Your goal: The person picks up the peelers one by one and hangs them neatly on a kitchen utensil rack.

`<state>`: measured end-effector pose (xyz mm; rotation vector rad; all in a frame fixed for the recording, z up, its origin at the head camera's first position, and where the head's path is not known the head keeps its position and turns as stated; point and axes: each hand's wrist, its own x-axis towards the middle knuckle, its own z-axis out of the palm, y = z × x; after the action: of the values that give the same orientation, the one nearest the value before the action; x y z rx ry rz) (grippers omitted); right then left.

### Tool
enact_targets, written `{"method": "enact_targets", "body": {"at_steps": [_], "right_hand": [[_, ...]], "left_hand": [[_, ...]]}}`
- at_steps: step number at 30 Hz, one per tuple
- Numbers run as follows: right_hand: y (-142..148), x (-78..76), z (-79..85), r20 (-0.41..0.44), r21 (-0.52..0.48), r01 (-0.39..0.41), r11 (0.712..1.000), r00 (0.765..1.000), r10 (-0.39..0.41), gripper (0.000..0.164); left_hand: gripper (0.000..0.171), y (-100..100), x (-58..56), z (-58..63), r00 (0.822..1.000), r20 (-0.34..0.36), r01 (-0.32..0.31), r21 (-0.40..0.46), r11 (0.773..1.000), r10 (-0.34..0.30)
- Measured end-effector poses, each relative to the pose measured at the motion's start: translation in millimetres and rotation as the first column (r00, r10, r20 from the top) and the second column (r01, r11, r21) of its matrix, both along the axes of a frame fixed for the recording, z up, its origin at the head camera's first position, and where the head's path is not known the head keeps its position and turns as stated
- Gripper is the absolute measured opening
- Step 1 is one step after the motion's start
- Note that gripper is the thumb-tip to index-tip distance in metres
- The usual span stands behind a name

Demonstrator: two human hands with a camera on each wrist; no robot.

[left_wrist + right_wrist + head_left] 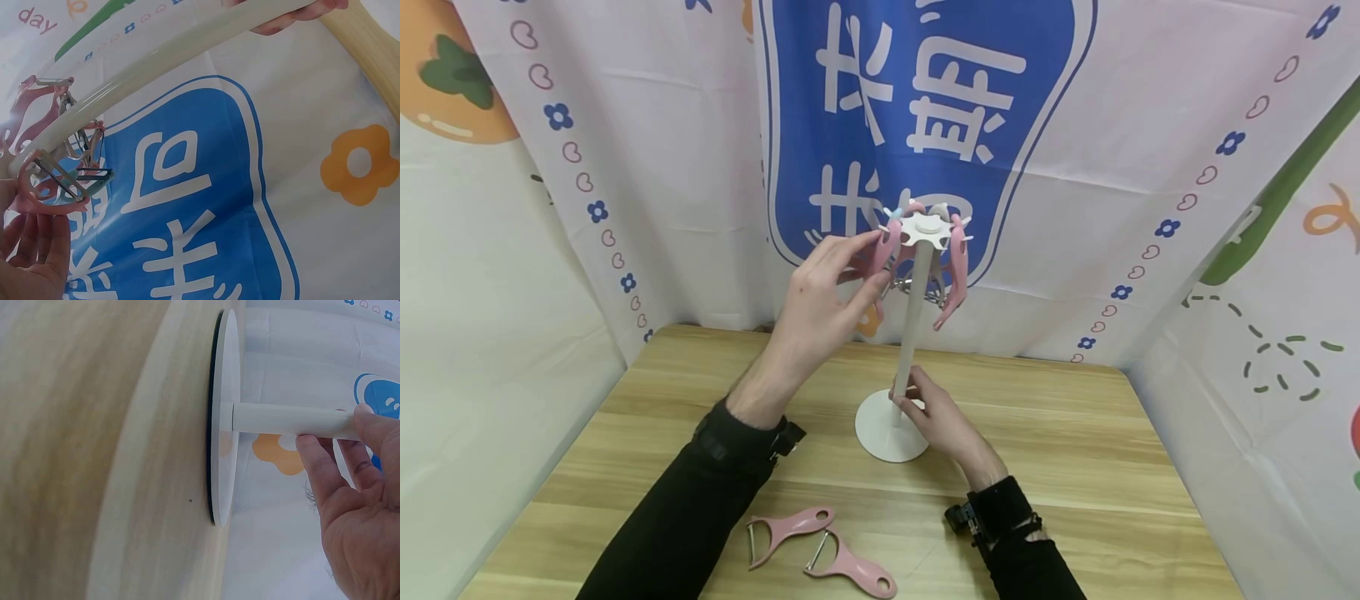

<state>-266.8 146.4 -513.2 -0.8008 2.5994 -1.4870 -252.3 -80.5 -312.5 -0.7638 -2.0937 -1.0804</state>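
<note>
A white stand [913, 321] with a round base [880, 437] is upright on the table, topped by a hooked disc [927, 225]. Several peelers hang around the disc, including a pink one [958, 271] on the right. High on the left side, my left hand [820, 304] pinches another pink peeler [886, 248] by its handle, close to a hook. Its blade end [59, 178] points down along the pole; whether the hook carries it, I cannot tell. Low on the pole [281, 419], just above the base, my right hand [943, 421] grips with thumb and fingers.
Two pink peelers, one [797, 525] left of the other [853, 567], lie near the front of the wooden table [1060, 467]. A printed cloth [692, 192] hangs close behind the stand, and further cloth encloses both sides.
</note>
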Motion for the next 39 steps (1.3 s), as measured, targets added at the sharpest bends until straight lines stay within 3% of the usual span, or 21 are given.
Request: {"method": "enact_targets", "body": {"at_steps": [14, 26, 39], "right_hand": [[-1, 0.6, -1.4, -0.01, -0.004, -0.002, 1.0, 1.0, 0.002, 0.023], [1, 0.8, -0.3, 0.01, 0.017, 0.018, 1.0, 1.0, -0.019, 0.023], [1, 0.5, 0.1, -0.008, 0.009, 0.01, 1.0, 1.0, -0.01, 0.025]], "left_hand": [[0.049, -15, 10.7, -11.0, 1.0, 0.015, 0.006, -0.004, 1.0, -0.006], [0.048, -31, 15.4, -37.6, 0.998, 0.056, -0.014, -0.114, 0.993, 0.02], [0.035, -43, 28.4, -71.1, 0.992, 0.122, 0.009, -0.281, 0.96, 0.026]]}}
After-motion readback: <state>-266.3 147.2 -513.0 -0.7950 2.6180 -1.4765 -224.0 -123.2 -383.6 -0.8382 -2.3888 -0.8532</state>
